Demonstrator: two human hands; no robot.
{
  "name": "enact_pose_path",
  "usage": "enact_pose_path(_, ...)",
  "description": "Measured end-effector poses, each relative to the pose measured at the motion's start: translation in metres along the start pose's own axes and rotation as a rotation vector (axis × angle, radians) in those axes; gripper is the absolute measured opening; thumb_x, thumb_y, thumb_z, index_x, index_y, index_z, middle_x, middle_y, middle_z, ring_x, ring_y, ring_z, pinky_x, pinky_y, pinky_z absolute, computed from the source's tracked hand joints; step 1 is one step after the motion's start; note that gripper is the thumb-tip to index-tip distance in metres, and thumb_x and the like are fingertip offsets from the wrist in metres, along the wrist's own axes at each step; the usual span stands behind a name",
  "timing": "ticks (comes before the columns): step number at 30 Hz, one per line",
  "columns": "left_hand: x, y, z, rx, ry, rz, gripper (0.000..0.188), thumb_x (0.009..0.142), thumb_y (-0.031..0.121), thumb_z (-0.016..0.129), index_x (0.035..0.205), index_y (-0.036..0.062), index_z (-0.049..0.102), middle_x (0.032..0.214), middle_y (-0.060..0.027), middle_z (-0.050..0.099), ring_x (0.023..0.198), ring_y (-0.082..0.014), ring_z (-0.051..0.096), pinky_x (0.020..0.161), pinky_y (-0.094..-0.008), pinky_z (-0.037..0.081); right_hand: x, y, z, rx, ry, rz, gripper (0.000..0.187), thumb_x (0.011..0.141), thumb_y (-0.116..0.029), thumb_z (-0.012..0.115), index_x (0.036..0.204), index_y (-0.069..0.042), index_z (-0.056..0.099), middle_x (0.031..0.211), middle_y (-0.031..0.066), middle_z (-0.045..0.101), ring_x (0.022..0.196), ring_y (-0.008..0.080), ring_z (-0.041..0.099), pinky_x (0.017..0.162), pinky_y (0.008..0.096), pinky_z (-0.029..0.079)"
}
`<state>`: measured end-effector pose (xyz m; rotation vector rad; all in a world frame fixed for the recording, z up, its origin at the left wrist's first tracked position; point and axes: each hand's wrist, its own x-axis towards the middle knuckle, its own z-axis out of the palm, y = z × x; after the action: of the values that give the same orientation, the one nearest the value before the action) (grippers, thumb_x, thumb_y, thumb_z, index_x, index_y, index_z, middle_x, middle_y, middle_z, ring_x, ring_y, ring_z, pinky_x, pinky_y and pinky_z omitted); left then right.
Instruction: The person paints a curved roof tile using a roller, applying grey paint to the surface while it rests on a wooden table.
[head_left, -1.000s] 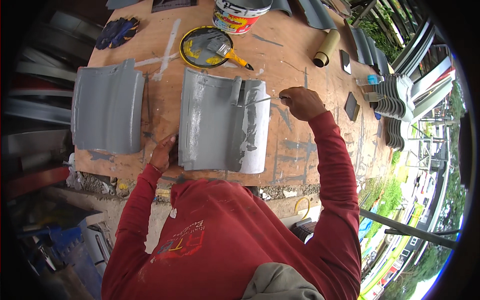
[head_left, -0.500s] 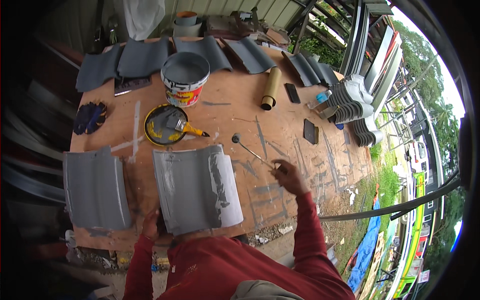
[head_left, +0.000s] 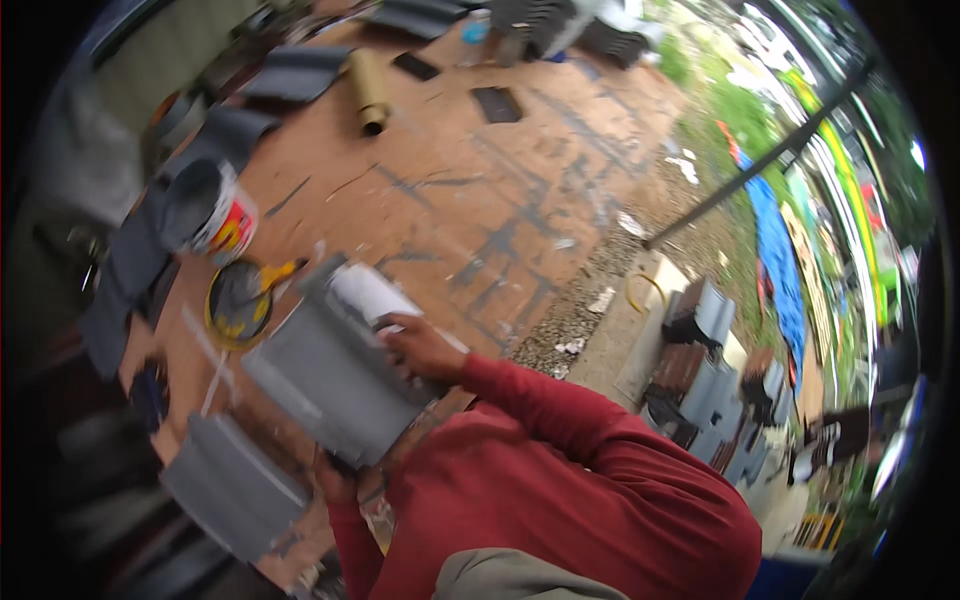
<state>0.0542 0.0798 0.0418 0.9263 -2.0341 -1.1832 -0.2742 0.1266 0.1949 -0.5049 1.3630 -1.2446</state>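
A curved grey roof tile (head_left: 320, 365) lies by the table's near edge; its right strip is still white and the rest is coated grey. My left hand (head_left: 337, 478) is at its near left corner, fingers curled against the edge and partly hidden. Over the white strip is my right hand (head_left: 425, 350), blurred, with its fingers curled; the small paint roller it held a moment earlier is hidden or lost in the blur. Left of the tile, a second grey tile (head_left: 235, 485) lies flat. Beyond them is a paint-smeared round lid (head_left: 238, 312) with a yellow-handled brush (head_left: 280, 272) across it.
A bucket of grey paint (head_left: 208, 210) stands at the left of the wooden table (head_left: 450, 205). Farther back are a cardboard tube (head_left: 368, 95), a phone (head_left: 416, 66) and stacked tiles (head_left: 530, 22). Dark gloves (head_left: 150, 392) lie at the left. More tiles (head_left: 705, 405) sit on the ground right.
The view has swung to the right, so the table appears turned. My right hand has moved from above the bare tabletop to the tile's right strip. My left hand stays at the tile's corner.
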Motion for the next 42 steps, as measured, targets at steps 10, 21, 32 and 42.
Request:
enact_pose_path(10,-0.013,-0.036,0.016,-1.091,0.221,-0.451,0.048,0.112,0.026,0.042,0.148,-0.0051,0.047,0.145,-0.0155,0.058,0.133,-0.0292,0.055,0.115,-0.0422,0.042,0.005,0.026,-0.014,-0.084,0.011,0.071,0.035,0.107,-0.022,0.054,0.136,-0.002,0.055,0.075,0.0021,0.057,0.051,0.0103,0.052,0.045,0.0269,0.045)
enact_pose_path(21,-0.009,-0.038,0.022,-1.105,0.296,-0.451,0.047,0.111,0.029,0.051,0.144,-0.005,0.053,0.139,-0.014,0.063,0.127,-0.0247,0.06,0.112,-0.0388,0.045,0.026,0.012,-0.019,-0.063,0.024,0.103,0.036,0.107,-0.026,0.052,0.135,-0.004,0.056,0.074,0.0007,0.055,0.05,0.0095,0.051,0.044,0.0258,0.044)
enact_pose_path(32,-0.016,-0.057,0.025,-1.059,0.339,-0.548,0.042,0.11,0.028,0.053,0.138,-0.0027,0.06,0.133,-0.0101,0.067,0.123,-0.0201,0.062,0.108,-0.0364,0.047,-0.003,0.013,-0.053,-0.186,-0.02,0.106,0.042,0.105,-0.03,0.054,0.135,0.0,0.057,0.073,0.002,0.056,0.048,0.0085,0.05,0.043,0.0259,0.044)
enact_pose_path(42,-0.01,-0.05,0.019,-1.051,0.273,-0.582,0.043,0.111,0.025,0.047,0.143,-0.0025,0.055,0.138,-0.012,0.064,0.125,-0.0233,0.061,0.109,-0.0387,0.048,0.058,0.001,-0.051,-0.088,-0.037,0.034,0.041,0.106,-0.027,0.053,0.137,0.0,0.056,0.073,0.0026,0.057,0.048,0.0095,0.051,0.042,0.0267,0.044)
